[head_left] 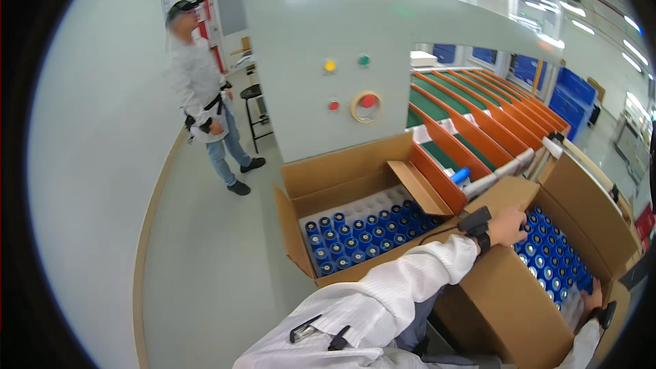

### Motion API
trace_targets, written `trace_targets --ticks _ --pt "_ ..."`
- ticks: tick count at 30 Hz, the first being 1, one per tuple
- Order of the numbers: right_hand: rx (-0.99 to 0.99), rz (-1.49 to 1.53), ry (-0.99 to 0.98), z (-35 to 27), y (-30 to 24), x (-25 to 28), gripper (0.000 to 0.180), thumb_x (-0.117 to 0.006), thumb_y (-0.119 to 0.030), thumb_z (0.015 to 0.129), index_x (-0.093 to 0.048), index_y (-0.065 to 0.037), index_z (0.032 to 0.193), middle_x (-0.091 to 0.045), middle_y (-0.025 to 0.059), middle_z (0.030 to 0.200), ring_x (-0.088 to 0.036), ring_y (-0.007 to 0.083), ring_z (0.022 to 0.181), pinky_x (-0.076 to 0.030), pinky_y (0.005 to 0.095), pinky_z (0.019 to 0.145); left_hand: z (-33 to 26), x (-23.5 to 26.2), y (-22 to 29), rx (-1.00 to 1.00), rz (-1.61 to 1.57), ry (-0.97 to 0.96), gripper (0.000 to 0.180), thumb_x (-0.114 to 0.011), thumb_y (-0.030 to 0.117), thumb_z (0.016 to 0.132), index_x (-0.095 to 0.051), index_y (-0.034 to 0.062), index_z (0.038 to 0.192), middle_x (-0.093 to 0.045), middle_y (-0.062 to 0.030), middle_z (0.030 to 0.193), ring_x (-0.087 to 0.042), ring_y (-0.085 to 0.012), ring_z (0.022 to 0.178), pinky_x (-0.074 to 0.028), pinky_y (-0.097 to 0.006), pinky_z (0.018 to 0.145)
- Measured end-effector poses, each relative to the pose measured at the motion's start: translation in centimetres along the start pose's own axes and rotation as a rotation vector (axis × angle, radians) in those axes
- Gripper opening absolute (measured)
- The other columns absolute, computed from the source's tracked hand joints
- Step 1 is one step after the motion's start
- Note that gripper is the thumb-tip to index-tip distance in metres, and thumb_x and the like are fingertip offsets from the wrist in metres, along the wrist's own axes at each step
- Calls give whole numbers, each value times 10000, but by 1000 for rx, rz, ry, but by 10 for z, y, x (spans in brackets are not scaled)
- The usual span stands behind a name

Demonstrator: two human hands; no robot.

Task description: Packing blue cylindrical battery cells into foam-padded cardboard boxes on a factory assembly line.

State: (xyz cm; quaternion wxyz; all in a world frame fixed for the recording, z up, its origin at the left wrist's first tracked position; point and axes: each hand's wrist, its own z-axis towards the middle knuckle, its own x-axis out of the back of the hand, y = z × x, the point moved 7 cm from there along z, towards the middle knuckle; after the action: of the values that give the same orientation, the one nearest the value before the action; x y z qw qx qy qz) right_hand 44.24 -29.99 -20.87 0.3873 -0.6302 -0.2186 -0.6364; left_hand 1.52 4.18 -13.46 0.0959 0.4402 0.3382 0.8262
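My left hand reaches over the near flap of the right-hand cardboard box. Its fingers curl down at the edge of the blue cylindrical battery cells, and what they grip is hidden. At the box's right side, my right hand is closed, its fingertips against a blue battery cell. Beside that hand, part of a whitish translucent tray shows. The cells stand upright in packed rows with their metal ends up.
Left of my arm stands another open cardboard box, with blue cells in a white foam tray. Behind are orange-divided green conveyor lanes, one carrying a blue cell. A grey machine panel has buttons. A person stands left.
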Motion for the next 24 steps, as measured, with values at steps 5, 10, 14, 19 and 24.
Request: trace_targets --ticks 5,10,14,19,24 --pt "17 140 96 -7 5 13 653 -697 -55 755 -479 22 1366 -491 240 1406 -444 379 1328 -335 394 1126 5 3 2 -53 -24 11 361 -726 345 790 -691 75 1028 -457 -276 1403 -469 -434 1249 -386 -470 1055" --pt "-33 138 112 -16 -37 30 647 -723 -108 780 -471 32 1360 -533 234 1354 -491 368 1288 -368 390 1102 2 8 -2 -89 1 100 392 -732 370 806 -689 79 1065 -445 -292 1410 -437 -433 1300 -370 -462 1074" --pt "-75 132 105 -19 -43 37 609 -704 -114 816 -470 30 1360 -533 228 1351 -495 360 1282 -370 384 1098 1 11 3 -75 -5 82 382 -730 358 817 -685 72 1066 -448 -294 1407 -432 -432 1307 -364 -460 1080" --pt "-109 219 129 -26 -29 41 536 -682 -105 843 -499 19 1331 -555 196 1322 -526 323 1242 -395 373 1066 0 9 11 -96 3 72 351 -722 336 836 -683 62 1052 -445 -282 1419 -417 -439 1319 -357 -460 1086" --pt "-132 298 115 -29 -37 39 508 -671 -116 860 -508 12 1324 -567 174 1305 -530 293 1230 -391 364 1062 35 74 -29 132 -342 -43 261 -590 222 973 -623 8 1119 -657 -54 998 -604 -117 921 -500 -292 830"
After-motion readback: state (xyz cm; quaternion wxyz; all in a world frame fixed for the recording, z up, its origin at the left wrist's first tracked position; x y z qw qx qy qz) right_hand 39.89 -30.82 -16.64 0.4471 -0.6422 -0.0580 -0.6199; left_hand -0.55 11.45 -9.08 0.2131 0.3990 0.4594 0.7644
